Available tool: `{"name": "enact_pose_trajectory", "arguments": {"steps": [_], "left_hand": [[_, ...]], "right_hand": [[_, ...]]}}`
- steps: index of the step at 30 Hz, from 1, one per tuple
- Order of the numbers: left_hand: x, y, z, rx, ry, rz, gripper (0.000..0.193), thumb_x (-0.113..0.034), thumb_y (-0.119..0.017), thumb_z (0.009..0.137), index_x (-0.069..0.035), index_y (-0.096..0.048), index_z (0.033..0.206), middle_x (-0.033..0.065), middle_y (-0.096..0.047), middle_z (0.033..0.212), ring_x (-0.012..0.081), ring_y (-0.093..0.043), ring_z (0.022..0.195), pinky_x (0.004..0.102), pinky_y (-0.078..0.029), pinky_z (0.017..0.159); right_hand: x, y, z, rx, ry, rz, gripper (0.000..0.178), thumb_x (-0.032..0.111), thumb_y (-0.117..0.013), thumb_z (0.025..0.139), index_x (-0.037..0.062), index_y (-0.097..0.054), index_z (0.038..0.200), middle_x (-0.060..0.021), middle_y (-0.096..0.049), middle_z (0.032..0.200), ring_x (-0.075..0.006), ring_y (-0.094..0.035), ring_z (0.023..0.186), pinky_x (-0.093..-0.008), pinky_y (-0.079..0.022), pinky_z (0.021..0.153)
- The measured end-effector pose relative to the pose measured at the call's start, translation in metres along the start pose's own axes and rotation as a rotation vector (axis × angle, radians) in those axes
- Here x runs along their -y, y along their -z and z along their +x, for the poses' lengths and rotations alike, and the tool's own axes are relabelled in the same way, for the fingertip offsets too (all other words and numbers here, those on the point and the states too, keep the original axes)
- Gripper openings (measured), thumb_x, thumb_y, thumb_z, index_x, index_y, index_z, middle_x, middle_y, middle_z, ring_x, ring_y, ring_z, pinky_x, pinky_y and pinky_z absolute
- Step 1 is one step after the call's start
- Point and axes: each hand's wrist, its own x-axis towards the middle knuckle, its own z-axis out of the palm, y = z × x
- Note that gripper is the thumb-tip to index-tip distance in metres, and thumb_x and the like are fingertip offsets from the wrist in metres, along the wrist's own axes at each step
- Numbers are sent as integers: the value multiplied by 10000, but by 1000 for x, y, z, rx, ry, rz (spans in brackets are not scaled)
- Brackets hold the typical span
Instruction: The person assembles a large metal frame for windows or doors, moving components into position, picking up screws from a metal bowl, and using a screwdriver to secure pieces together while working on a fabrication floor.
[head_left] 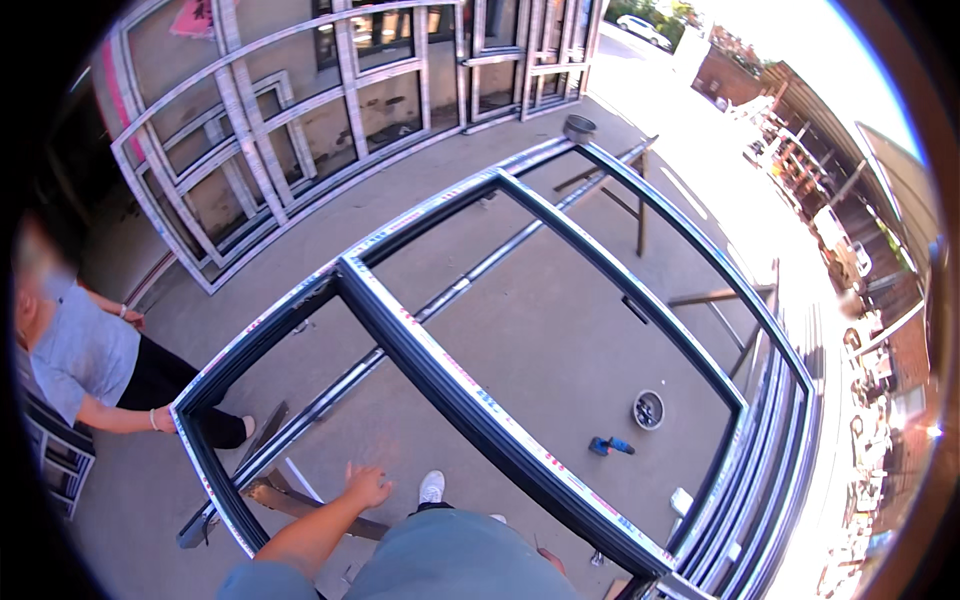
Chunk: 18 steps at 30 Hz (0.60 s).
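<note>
A large window frame (pixel 450 375) with dark grooved bars and printed white film on its faces lies raised off the floor in front of me. My left hand (pixel 368 487) is held out low inside the near-left opening, fingers apart, with nothing in it. It is nearest to a brown trestle beam (pixel 300 505) and does not touch the frame. Only a sliver of my right hand (pixel 550 560) shows beside my body, near the frame's near bar; its fingers are mostly hidden.
A co-worker (pixel 85 350) at the left rests a hand on the frame's left corner. On the floor lie a blue power drill (pixel 610 446) and a round bucket (pixel 648 409). Another round container (pixel 579 127) sits at the far corner. More frames (pixel 240 110) lean against the wall.
</note>
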Motion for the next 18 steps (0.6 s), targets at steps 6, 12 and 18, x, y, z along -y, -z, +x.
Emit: {"name": "enact_pose_trajectory", "arguments": {"steps": [6,12,18], "left_hand": [[41,-159,-69,369,103,-429,507,-407,-615,967,5,-679,1255,182,-724,1195,271,-678,1104,464,-451,1036],[-1,-139,-81,376,152,-282,493,-394,-622,961,8,-684,1239,177,-728,1171,271,-681,1088,448,-462,1013],[-42,-99,-30,405,30,-208,480,-382,-630,955,12,-688,1224,172,-732,1148,270,-684,1072,432,-472,990]], "right_hand": [[24,39,-21,-19,36,-69,282,370,-639,936,140,-675,1096,-189,-724,1038,-406,-684,987,-477,-528,836],[-16,24,-42,-80,-10,-15,305,408,-621,947,143,-659,1092,-201,-715,1021,-419,-670,964,-508,-521,811],[-28,9,-49,-292,-60,136,314,398,-636,924,136,-665,1094,-207,-720,1003,-437,-683,941,-546,-537,814]]}}
